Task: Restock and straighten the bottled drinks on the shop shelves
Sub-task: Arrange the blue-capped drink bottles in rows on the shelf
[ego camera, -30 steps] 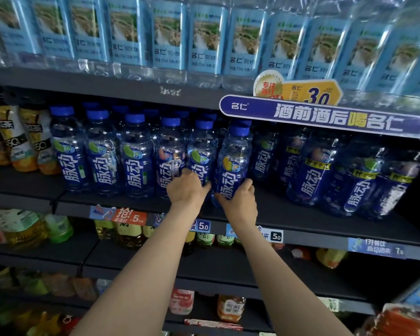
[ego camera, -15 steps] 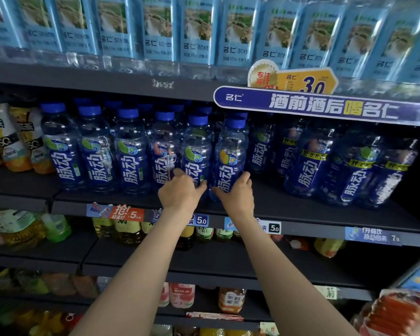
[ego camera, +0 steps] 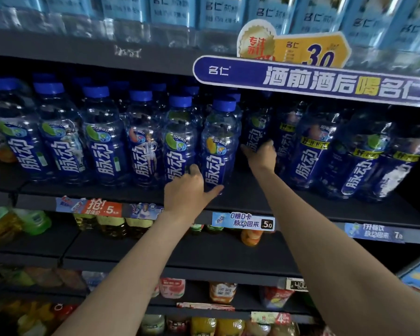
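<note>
Blue-capped, blue-labelled bottles stand upright in a front row on the dark shelf.

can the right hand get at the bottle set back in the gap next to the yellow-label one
Probably yes. The right hand is already in the gap, at the set-back bottle, with nothing between them; whether it touches is unclear. The yellow-label bottle stands just to its left.

The dark shelf bears a row of upright blue-capped bottles.
</note>
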